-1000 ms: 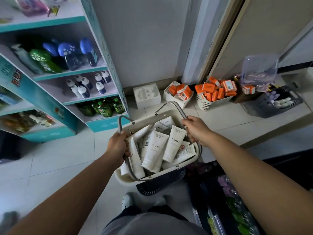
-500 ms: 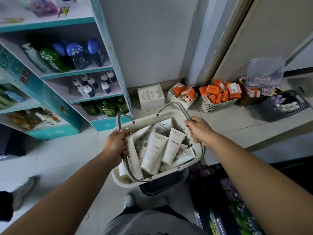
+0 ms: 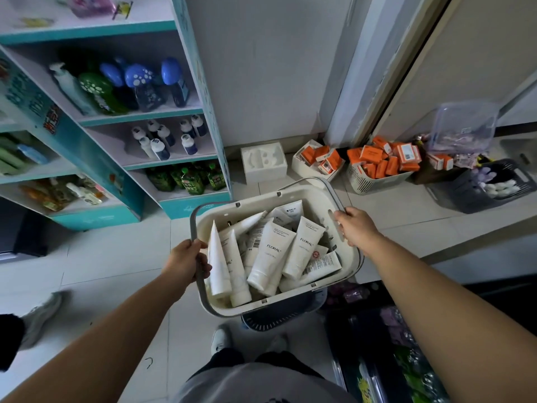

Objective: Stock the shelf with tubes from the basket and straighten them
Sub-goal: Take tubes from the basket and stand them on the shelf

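My left hand (image 3: 186, 261) and right hand (image 3: 356, 228) hold the cream basket (image 3: 293, 196), heaped criss-cross with white FLORAL tubes (image 3: 271, 254), near the teal shelf (image 3: 139, 116), each fist curled round a grey handle (image 3: 194, 225), arms outstretched.

1. The cream plastic basket (image 3: 316, 199) is open on top; overlapping white squeeze tubes (image 3: 270, 254) cover its bottom.
2. Pale floor tiles (image 3: 110, 257) lie bare between it and the teal shelf unit (image 3: 186, 206).
3. Green pouches (image 3: 190, 180) crowd the lowest shelf level.
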